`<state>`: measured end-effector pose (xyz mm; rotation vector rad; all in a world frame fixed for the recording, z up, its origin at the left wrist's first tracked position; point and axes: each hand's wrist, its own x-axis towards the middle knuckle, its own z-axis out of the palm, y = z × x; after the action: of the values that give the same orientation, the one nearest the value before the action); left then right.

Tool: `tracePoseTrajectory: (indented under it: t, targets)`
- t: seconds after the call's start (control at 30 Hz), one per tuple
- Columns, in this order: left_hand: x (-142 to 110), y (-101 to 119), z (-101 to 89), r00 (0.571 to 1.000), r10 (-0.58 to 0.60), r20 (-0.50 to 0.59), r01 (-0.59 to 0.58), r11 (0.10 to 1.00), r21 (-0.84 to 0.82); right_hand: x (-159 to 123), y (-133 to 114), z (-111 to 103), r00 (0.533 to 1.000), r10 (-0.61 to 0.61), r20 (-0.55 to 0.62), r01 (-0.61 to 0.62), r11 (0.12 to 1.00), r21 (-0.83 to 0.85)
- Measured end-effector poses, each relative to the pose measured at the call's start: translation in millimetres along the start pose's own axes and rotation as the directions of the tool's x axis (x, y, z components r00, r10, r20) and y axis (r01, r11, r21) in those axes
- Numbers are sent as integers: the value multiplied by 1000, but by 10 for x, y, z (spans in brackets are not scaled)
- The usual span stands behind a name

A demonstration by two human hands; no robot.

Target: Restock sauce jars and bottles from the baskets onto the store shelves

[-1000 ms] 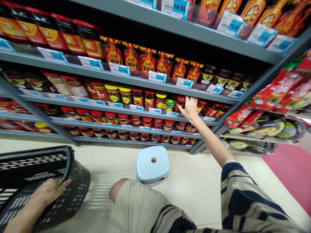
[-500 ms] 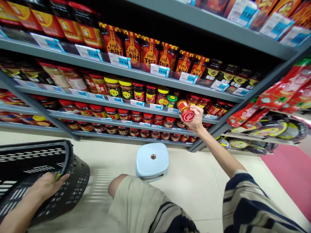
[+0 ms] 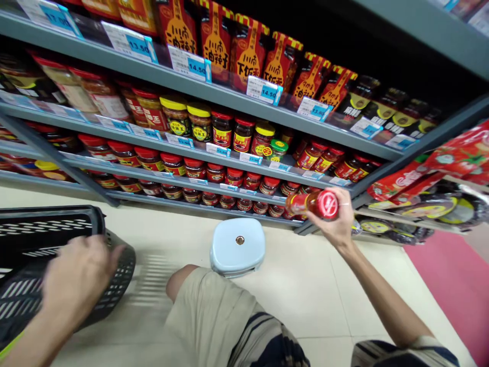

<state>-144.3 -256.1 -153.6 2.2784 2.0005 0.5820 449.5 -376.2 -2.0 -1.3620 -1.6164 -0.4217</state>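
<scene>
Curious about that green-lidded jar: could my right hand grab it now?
Probably not: the right hand holds a red-lidded jar, though nothing seems to block the green-lidded jar.

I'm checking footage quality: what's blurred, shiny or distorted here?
Head view: the left hand is smeared with blur; head view: the floor shines pale, with a striped shadow beside the basket; head view: the shelves slant, likely from camera tilt and wide-angle distortion.

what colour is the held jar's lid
The lid is red with white markings, in the head view.
</scene>
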Motion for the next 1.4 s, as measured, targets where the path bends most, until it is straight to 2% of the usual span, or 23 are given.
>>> tracePoseTrajectory:
  t: [0.03, 0.07, 0.13, 0.17, 0.2, 0.27, 0.33, 0.37, 0.4, 0.43, 0.47, 0.5, 0.53, 0.57, 0.63, 0.73, 0.87, 1.0, 1.13, 1.23, 1.4]
  targets:
    - [-63, 338, 62, 993, 118, 24, -115, 988, -103, -76, -137, 55, 997, 20, 76, -26, 997, 72]
    - [-148, 694, 141, 977, 202, 60, -179, 945, -274, -180, -296, 151, 987, 37, 158, -62, 986, 155]
    - [-382, 1349, 321, 922, 361, 138, -222, 786, -577, -450, -659, 452, 945, 50, 322, -166, 925, 343]
    - [-516, 1604, 406, 888, 426, 174, -224, 731, -644, -597, -845, 638, 923, 39, 383, -214, 878, 428]
    - [-643, 1792, 477, 867, 467, 174, -233, 688, -688, -736, -1020, 828, 905, 24, 425, -257, 827, 500]
    - [-830, 1962, 561, 877, 439, 195, -172, 667, -725, -942, -1278, 1144, 861, -7, 509, -332, 750, 572]
    - [-894, 1925, 573, 903, 368, 220, -101, 682, -725, -981, -1313, 1275, 838, -48, 543, -352, 712, 607]
    - [-888, 1863, 566, 915, 331, 231, -71, 695, -715, -924, -1218, 1252, 848, -41, 528, -347, 710, 613]
    - [-868, 1789, 558, 927, 293, 235, -46, 711, -702, -816, -1045, 1174, 881, 6, 473, -333, 718, 611]
    - [-840, 1714, 557, 939, 249, 235, -21, 727, -686, -665, -805, 1052, 917, 95, 387, -325, 741, 588]
    - [-813, 1643, 565, 947, 211, 241, 5, 742, -671, -479, -512, 902, 935, 248, 255, -348, 782, 517]
    - [-789, 1582, 584, 948, 190, 255, 27, 750, -661, -272, -191, 739, 919, 391, 57, -377, 825, 422]
    - [-772, 1533, 611, 945, 181, 272, 45, 752, -657, -58, 137, 582, 881, 457, -122, -398, 855, 332]
    - [-760, 1496, 643, 942, 177, 284, 58, 749, -660, 149, 449, 445, 852, 473, -222, -421, 873, 246]
    - [-751, 1460, 702, 941, 175, 288, 74, 726, -683, 496, 961, 271, 856, 461, -234, -464, 885, 44]
    - [-756, 1480, 734, 946, 154, 287, 112, 674, -730, 796, 1379, 268, 844, 521, -129, -535, 836, -124]
    - [-777, 1545, 714, 950, 114, 292, 164, 613, -773, 917, 1499, 424, 822, 569, -40, -564, 800, -208]
    - [-792, 1549, 715, 952, 71, 298, 198, 599, -776, 943, 1519, 471, 821, 568, -50, -560, 786, -263]
    - [-791, 1501, 730, 949, 52, 312, 208, 642, -738, 994, 1569, 518, 822, 562, -90, -561, 773, -297]
    - [-795, 1472, 753, 944, 59, 324, 211, 647, -733, 1042, 1622, 557, 807, 583, -91, -581, 759, -293]
    - [-812, 1477, 773, 938, 74, 338, 219, 630, -745, 1015, 1689, 542, 779, 626, -24, -616, 758, -215]
